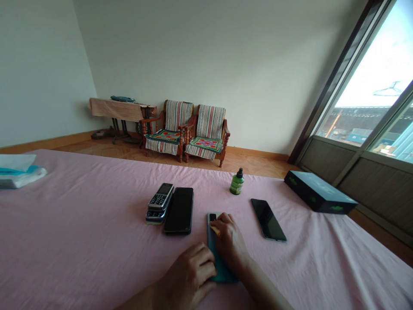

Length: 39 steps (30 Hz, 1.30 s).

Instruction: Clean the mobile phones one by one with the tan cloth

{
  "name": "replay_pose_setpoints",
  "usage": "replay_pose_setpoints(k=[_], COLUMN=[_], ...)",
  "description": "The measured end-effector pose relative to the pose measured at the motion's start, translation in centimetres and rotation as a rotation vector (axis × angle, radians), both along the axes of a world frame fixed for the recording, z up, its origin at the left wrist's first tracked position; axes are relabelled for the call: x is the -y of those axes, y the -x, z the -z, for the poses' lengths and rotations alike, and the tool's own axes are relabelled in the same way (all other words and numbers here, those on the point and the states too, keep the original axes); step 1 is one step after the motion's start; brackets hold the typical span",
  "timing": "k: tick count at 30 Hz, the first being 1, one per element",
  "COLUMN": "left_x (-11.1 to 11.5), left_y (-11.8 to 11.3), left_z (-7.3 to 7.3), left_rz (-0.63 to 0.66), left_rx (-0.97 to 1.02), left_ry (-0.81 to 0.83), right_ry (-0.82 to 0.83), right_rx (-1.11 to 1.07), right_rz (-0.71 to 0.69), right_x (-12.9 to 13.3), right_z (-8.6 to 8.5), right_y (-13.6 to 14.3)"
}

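A smartphone (222,271) with a blue-green back lies face down on the pink cloth in front of me. My left hand (196,269) grips its lower left edge with curled fingers. Over the upper part of the same phone, my right hand (229,237) is closed in a pinch beside the dark camera block (213,218). A small pale yellowish bit (215,230) shows at those fingertips, too small to name. Left of the phone lies a black smartphone (179,211), next to stacked keypad phones (160,202). Another dark smartphone (268,219) lies to the right.
The pink cloth (80,228) covers the surface. A green bottle with a black top (237,183) stands behind the phones. At the right edge sits a black box (319,191), and a white-and-blue packet (21,171) lies far left. Two wooden chairs (206,133) stand beyond.
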<state>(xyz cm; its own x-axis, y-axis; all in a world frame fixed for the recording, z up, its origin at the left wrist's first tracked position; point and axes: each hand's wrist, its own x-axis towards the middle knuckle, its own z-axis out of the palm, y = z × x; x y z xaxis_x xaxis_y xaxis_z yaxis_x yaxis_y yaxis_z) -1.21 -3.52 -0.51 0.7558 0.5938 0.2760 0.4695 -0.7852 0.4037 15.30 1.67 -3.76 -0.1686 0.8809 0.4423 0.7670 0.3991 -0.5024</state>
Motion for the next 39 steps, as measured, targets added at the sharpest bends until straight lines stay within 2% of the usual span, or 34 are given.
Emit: replay_pose_setpoints(k=[6,10,14,19,24,27,33,39], left_x=[-0.1,-0.1,0.0,0.0,-0.1,-0.1,0.0,0.0], left_y=[0.1,0.0,0.0,0.0,0.0,0.0,0.0,0.1], left_z=[-0.2,-0.1,-0.1,0.0,-0.1,-0.1,-0.1,-0.1], left_rz=[0.016,0.019,0.010,0.003,0.013,0.006,0.005,0.014], left_rx=[0.042,0.055,0.056,0.072,0.063,0.058,0.050,0.054], left_ry=[0.006,0.008,0.004,0.009,0.013,0.011,0.023,0.028], right_ry=[0.009,0.017,0.020,0.023,0.015,0.015,0.042,0.025], right_rx=[0.053,0.071,0.084,0.001,-0.040,-0.032,-0.039,0.031], right_rz=[0.133,0.121,0.114,0.087,0.082,0.040,-0.075,-0.013], right_x=[-1.0,-1.7,-1.2,-0.5,-1.5,-1.6,-0.1,-1.6], right_z=[0.3,0.0,-0.1,0.5,0.9,0.4,-0.4,-0.4], right_y=[-1.4,-1.4,-1.4,-1.7,-1.4,-1.1,-1.0,-0.6])
